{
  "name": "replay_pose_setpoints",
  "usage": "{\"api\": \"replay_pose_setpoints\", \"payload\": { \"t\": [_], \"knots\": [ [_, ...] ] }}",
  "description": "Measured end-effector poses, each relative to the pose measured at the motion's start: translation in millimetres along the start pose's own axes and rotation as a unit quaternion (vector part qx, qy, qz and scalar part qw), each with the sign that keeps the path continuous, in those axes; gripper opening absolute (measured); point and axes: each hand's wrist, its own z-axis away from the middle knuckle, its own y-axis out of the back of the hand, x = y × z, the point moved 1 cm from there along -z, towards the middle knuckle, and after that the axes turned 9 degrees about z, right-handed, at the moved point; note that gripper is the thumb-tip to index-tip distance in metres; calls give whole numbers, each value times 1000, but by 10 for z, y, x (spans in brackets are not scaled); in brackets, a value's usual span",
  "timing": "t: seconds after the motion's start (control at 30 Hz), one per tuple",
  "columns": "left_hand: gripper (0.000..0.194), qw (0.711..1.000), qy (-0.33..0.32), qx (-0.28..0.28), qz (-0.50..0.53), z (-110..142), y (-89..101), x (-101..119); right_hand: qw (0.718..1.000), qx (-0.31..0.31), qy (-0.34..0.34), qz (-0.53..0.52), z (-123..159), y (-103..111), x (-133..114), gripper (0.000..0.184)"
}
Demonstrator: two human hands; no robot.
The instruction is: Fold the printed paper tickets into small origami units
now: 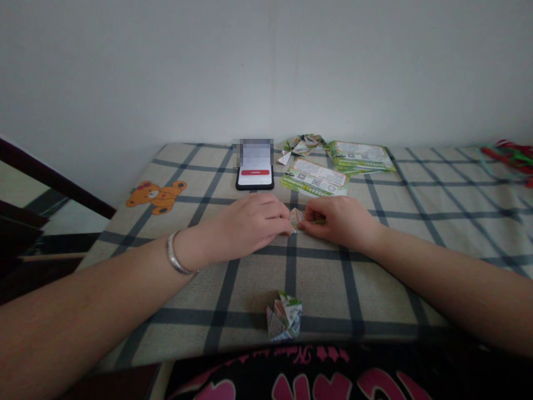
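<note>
My left hand [262,222] and my right hand [339,222] meet near the middle of the table. Between their fingertips is a small folded piece of printed paper [295,218], pinched from both sides. Most of its shape is covered by my fingers. Close to the table's front edge lies a folded paper piece [285,316] with white, green and orange print. Just beyond my hands rests a flat printed leaflet [316,176], green and white.
Behind the leaflet lie more folded paper pieces [303,145] and a stack of leaflets [361,156]. A phone [255,175] with a lit screen is to their left. The checked tablecloth [200,289] bears a bear picture [156,196]. Red and green items [510,158] sit far right, before the wall.
</note>
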Motion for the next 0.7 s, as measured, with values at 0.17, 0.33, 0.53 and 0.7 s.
{"api": "replay_pose_setpoints", "payload": {
  "t": [0.17,0.33,0.53,0.7],
  "knots": [
    [23,1000,-16,0,13,-9,20,23,999,-20,20,-44,-3,7,57,17],
    [23,1000,-2,-5,-12,-17,7,37,997,-22,44,-58,10,16,97,14],
    [21,999,-11,-9,-37,1,-8,45,974,60,216,-43,31,63,85,15],
    [22,999,-7,-17,-42,9,-35,35,949,87,301,17,47,115,48,23]
  ]
}}
